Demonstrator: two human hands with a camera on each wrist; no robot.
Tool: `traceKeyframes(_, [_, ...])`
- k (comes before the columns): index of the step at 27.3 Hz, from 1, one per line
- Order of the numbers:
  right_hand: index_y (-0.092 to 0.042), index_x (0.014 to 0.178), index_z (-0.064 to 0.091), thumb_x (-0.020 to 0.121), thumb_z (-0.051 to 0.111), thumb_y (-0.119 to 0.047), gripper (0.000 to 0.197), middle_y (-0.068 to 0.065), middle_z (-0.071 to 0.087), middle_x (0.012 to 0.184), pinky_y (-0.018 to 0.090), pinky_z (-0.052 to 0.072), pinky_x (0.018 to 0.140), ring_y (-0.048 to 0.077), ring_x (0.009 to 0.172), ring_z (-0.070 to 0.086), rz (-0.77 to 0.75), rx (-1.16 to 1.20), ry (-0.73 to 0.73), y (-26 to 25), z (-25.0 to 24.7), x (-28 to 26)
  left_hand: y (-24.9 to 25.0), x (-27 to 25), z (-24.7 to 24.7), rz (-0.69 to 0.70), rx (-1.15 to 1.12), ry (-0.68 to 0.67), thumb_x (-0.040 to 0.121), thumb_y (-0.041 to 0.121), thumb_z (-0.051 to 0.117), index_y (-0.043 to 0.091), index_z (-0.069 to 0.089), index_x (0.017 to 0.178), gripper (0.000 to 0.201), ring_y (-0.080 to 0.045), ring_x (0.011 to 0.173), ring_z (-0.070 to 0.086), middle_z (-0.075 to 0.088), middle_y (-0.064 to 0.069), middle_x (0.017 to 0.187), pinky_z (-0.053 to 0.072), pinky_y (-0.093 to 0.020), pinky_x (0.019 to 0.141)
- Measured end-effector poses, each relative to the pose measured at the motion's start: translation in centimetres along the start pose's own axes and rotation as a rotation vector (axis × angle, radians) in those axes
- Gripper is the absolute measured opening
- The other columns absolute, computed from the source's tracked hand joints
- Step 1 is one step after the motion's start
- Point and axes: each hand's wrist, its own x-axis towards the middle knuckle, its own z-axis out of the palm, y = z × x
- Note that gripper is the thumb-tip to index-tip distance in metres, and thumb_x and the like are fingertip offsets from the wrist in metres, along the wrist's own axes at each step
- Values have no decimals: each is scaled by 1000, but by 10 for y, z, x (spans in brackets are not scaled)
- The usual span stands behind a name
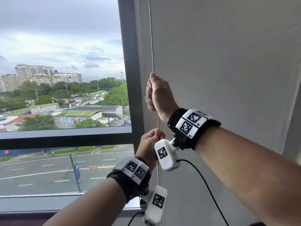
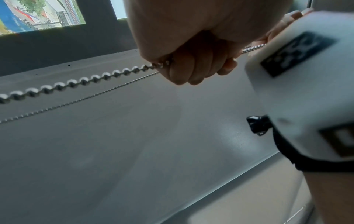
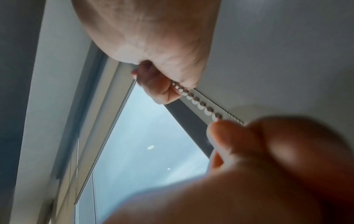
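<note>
The metal bead chain (image 1: 152, 51) hangs down along the right edge of the dark window frame (image 1: 130, 62), beside the pale wall (image 1: 228, 54), with the right hand (image 1: 157, 95) fisted around it higher up and the left hand (image 1: 149, 143) gripping it just below.

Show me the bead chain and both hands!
bead chain (image 1: 152, 51): head view, stretch above the right hand.
right hand (image 1: 158, 97): head view, back of the hand.
left hand (image 1: 149, 143): head view, back of the hand.
</note>
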Motion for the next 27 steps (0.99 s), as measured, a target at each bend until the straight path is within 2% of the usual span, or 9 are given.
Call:
traceKeyframes(5, [-23, 67, 28, 105, 30, -31, 38, 1, 17, 57, 11, 14, 35, 6, 34, 12, 17, 52, 20, 17, -5, -20, -23, -2, -14, -53, 26, -56, 95, 27, 42, 18, 62, 58, 44, -19, 55, 39, 45, -9, 63, 29, -32, 56])
traceKeyframes(7, [-21, 69, 31, 105, 31, -28, 37, 2, 17, 58, 12, 16, 33, 5, 35, 13, 1, 62, 29, 28, -10, -28, -21, -2, -20, -75, 1, -93, 96, 27, 41, 12, 69, 77, 38, -24, 60, 52, 58, -13, 69, 40, -34, 62])
traceKeyframes(9, [-12, 72, 39, 105, 32, -27, 36, 3, 20, 57, 14, 18, 34, 5, 36, 16, -22, 35, 50, 41, -16, -35, -11, 0, -21, -58, -61, -102, 97, 28, 37, 5, 65, 95, 37, -22, 70, 63, 68, -11, 79, 47, -35, 74])
traceKeyframes(11, [-6, 74, 43, 103, 34, -30, 39, 3, 24, 54, 16, 21, 35, 6, 35, 20, -40, 2, 70, 55, -22, -41, 5, 5, -19, -7, -125, -89, 97, 29, 34, 2, 61, 103, 39, -20, 78, 64, 67, -12, 89, 49, -32, 81])
traceKeyframes(14, [-6, 70, 44, 97, 36, -34, 40, -5, 31, 48, 17, 25, 37, 5, 36, 26, -59, -48, 99, 79, -30, -52, 35, 13, -11, 74, -157, -131, 97, 28, 30, 0, 60, 107, 42, -16, 74, 65, 62, -16, 94, 53, -25, 72])
traceKeyframes(17, [-10, 68, 43, 102, 37, -28, 39, -11, 34, 47, 17, 28, 41, 4, 39, 29, -38, -59, 119, 97, -35, -63, 60, 19, 3, 119, -108, -132, 98, 28, 29, -2, 57, 108, 43, -24, 86, 64, 63, -23, 103, 50, -31, 79])
traceKeyframes(20, [-5, 68, 39, 104, 36, -25, 41, 0, 25, 52, 15, 24, 39, 5, 39, 22, 31, -2, 123, 102, -37, -72, 82, 26, 23, 136, -83, -181, 100, 29, 22, 1, 57, 100, 45, -25, 84, 62, 63, -19, 96, 46, -30, 77])
traceKeyframes(24, [-11, 64, 33, 105, 34, -17, 41, -7, 24, 50, 16, 21, 42, 4, 42, 20, 28, 43, 122, 105, -36, -77, 100, 33, 41, 132, -90, -201, 100, 33, 23, 8, 57, 94, 43, -20, 72, 61, 64, -10, 82, 46, -29, 68])
traceKeyframes(27, [-17, 63, 28, 105, 35, -18, 43, -9, 25, 50, 27, 15, 47, 5, 44, 19, 34, 67, 109, 109, -36, -82, 96, 37, 44, 149, -69, -152, 100, 31, 27, 10, 57, 91, 37, -13, 51, 46, 56, -3, 67, 32, -24, 50])
